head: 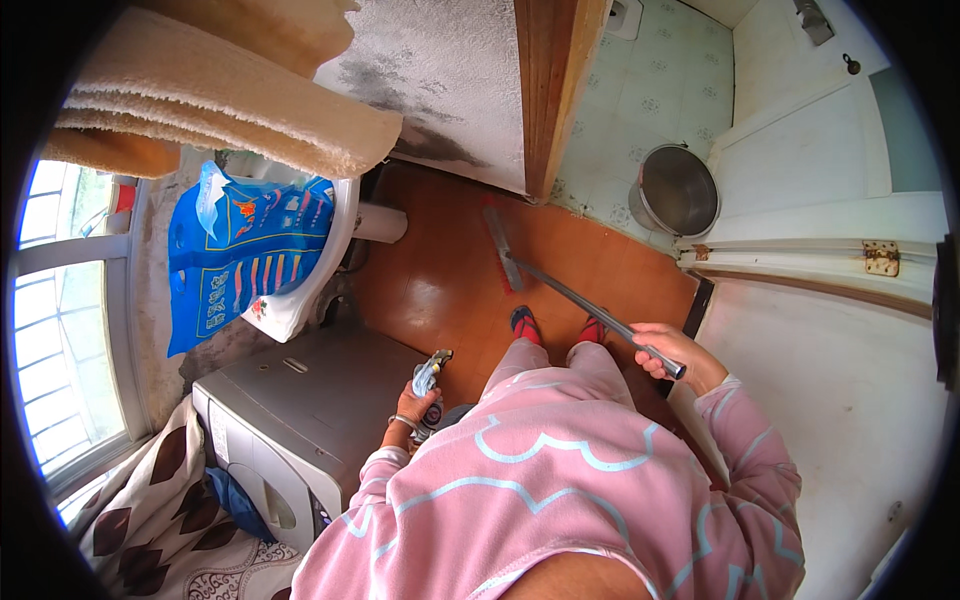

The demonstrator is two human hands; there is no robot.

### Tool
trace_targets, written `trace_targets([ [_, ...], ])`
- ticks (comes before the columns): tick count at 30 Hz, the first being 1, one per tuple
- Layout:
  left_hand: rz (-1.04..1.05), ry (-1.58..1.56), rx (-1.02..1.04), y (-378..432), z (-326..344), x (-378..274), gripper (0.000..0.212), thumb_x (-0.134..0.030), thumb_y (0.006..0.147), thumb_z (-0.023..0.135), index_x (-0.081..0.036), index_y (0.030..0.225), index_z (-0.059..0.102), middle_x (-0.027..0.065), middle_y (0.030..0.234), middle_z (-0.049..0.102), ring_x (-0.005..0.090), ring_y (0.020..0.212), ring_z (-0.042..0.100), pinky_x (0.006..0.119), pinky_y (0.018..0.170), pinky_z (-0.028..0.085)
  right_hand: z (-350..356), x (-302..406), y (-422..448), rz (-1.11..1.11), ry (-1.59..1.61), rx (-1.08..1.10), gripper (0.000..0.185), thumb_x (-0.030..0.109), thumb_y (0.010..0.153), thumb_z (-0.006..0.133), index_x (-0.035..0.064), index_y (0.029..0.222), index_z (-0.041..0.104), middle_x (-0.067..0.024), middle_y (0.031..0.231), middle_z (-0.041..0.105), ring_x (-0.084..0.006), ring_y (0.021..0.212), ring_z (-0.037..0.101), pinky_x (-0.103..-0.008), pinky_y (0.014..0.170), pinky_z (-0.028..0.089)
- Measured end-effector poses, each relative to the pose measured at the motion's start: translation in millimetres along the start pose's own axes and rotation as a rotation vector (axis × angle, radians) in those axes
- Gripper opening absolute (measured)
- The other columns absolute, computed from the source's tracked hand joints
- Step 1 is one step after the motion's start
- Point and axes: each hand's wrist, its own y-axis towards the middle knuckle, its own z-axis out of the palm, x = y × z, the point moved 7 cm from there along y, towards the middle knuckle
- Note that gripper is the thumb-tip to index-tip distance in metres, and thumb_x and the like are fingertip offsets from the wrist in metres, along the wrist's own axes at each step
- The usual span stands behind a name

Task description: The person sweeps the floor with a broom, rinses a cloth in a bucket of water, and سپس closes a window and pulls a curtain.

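Observation:
My right hand [667, 349] is closed around the upper end of a grey metal pole [581, 301]. The pole slants down to a long, narrow floor-broom head [501, 247] with red along its edges, on the orange-brown floor beyond my feet. At my left side, my left hand [415, 403] grips a crumpled light-blue and white bundle [426, 377]; whether it is cloth or plastic I cannot tell. A small dark and yellow piece sticks out at its far end. My red-and-dark shoes [526, 325] stand just short of the broom head.
On the left are a grey washing machine [337, 390] and a white washbasin [341, 232] bearing a blue plastic bag [251, 259]. Beige towels [225, 105] hang above. A metal pot [679, 191] stands on pale tiles past the wooden door frame [551, 90], near a white door [810, 157].

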Motion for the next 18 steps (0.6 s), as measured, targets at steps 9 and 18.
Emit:
trace_targets([
  [9,-0.057,-0.232,0.008,1,1,76,0.050,-0.033,0.060,0.069,0.000,0.094,0.052,0.0071,0.079,0.059,0.0142,0.071,0.056,0.028,0.065,0.045,-31,-21,86,0.058,0.135,-0.086,0.016,0.021,0.084,0.048,0.0122,0.095,0.041,-0.0010,0.061,0.048,-0.0030,0.041,0.040,-0.0164,0.032,0.031],
  [18,0.018,-0.170,0.079,22,-9,48,0.046,-0.028,0.061,0.070,-0.001,0.093,0.051,0.0055,0.080,0.058,0.0131,0.069,0.054,0.026,0.063,0.044,-124,16,24,-0.030,0.305,-0.363,0.011,0.018,0.083,0.047,0.0119,0.083,0.037,-0.0029,0.060,0.045,-0.0033,0.038,0.038,-0.0152,0.030,0.031],
])
